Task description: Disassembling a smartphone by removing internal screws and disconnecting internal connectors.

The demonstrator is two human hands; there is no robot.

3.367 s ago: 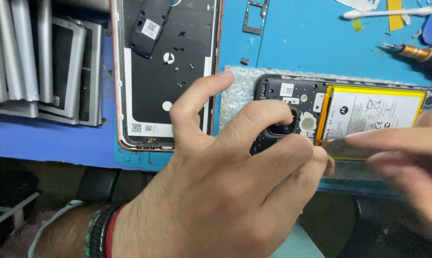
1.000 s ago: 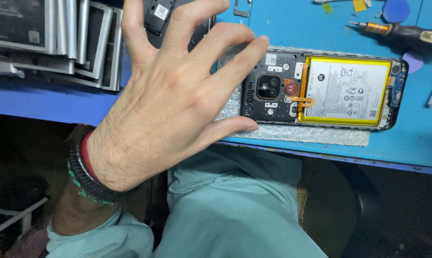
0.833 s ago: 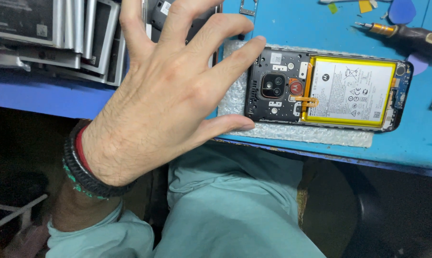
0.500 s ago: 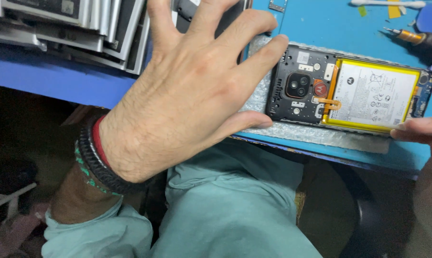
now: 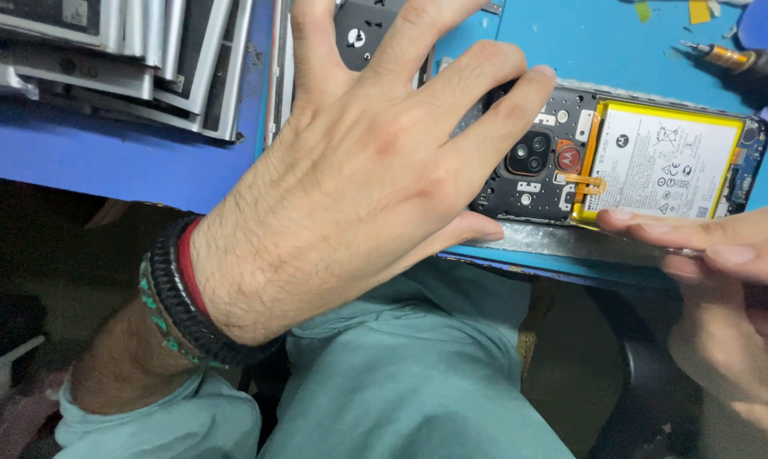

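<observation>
The left hand [image 5: 350,187] is spread wide, fingers splayed, holding nothing; its fingertips rest on the camera end of the opened phone [image 5: 622,161], which lies on the blue surface [image 5: 95,157] just beyond them. The right hand [image 5: 724,255] sits at the phone's near edge below the yellow-framed battery [image 5: 664,161], fingers narrowed together; whether they pinch anything I cannot tell. A screwdriver [image 5: 741,61] lies beyond the phone.

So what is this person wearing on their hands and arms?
Both hands are bare, with no gloves. The left hand has a stack of bands at the wrist: a black ribbed bracelet, a thin red band beside it and a green beaded one behind. The right hand shows nothing worn in view.
</observation>
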